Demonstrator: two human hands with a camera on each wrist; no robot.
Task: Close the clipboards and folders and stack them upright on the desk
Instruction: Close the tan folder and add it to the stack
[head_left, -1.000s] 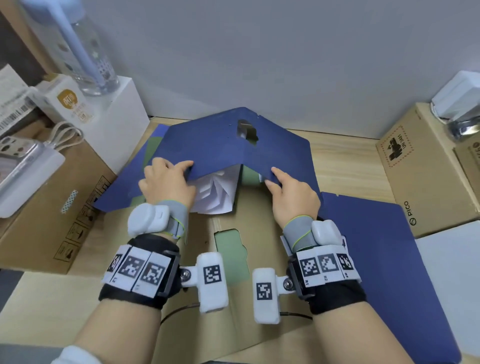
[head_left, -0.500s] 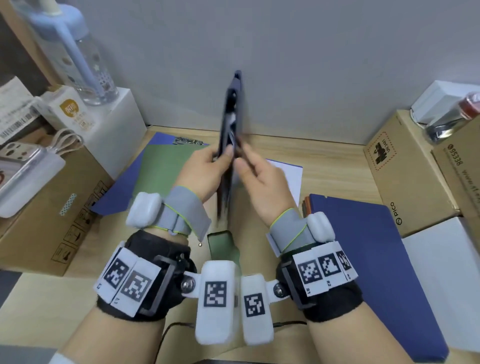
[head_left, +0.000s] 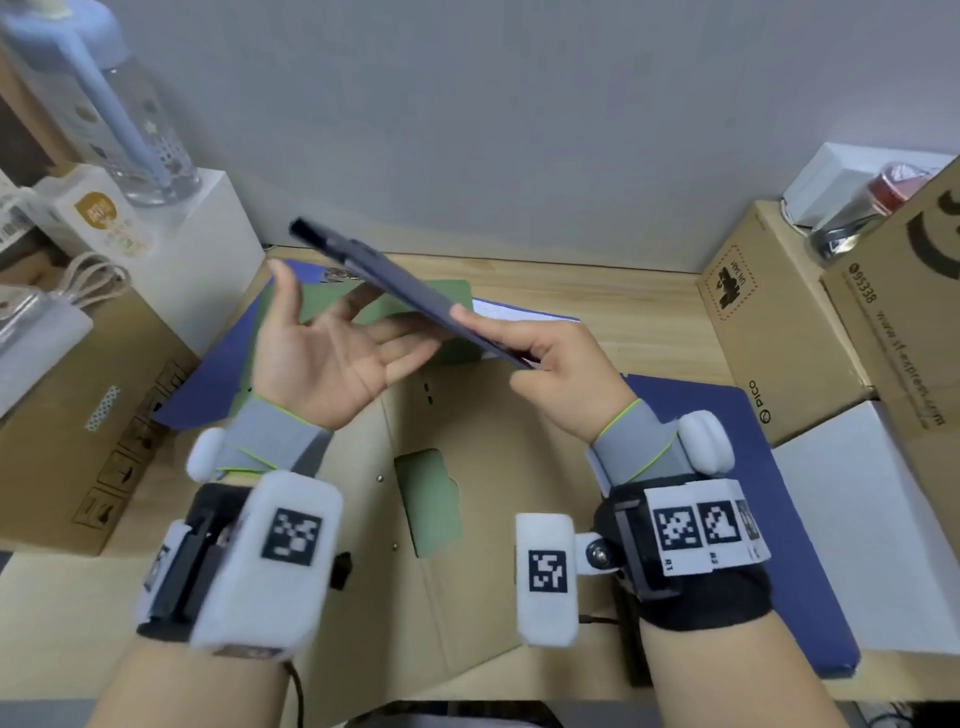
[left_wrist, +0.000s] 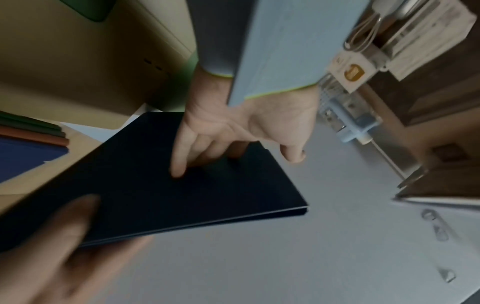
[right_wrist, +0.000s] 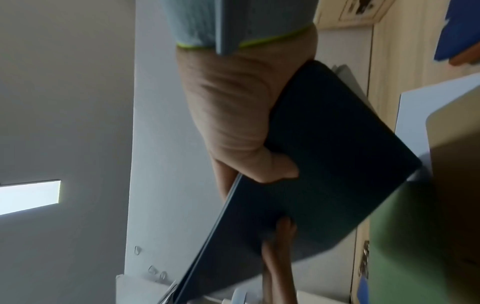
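Note:
A closed dark blue folder (head_left: 405, 291) hangs tilted above the desk, its far end raised toward the left. My right hand (head_left: 493, 338) pinches its near end, thumb on top; the right wrist view shows the thumb (right_wrist: 280, 170) curled over the cover (right_wrist: 337, 154). My left hand (head_left: 363, 338) lies palm up beneath it, fingers straight, and its fingers (left_wrist: 179, 164) touch the folder's cover (left_wrist: 182, 195) in the left wrist view. On the desk lie an open tan folder (head_left: 493, 457), a green folder (head_left: 306, 306) and a blue folder (head_left: 779, 467).
Cardboard boxes (head_left: 769, 322) line the right side, with a white box (head_left: 852, 176) on top. At the left stand a cardboard box (head_left: 78, 415), a white box (head_left: 208, 244) and a water bottle (head_left: 130, 119). A grey wall (head_left: 493, 130) closes the back of the desk.
The blue folder, open on the desk a second ago, was shut and stood on edge, and has since tipped left. My left hand let go and opened palm up under it.

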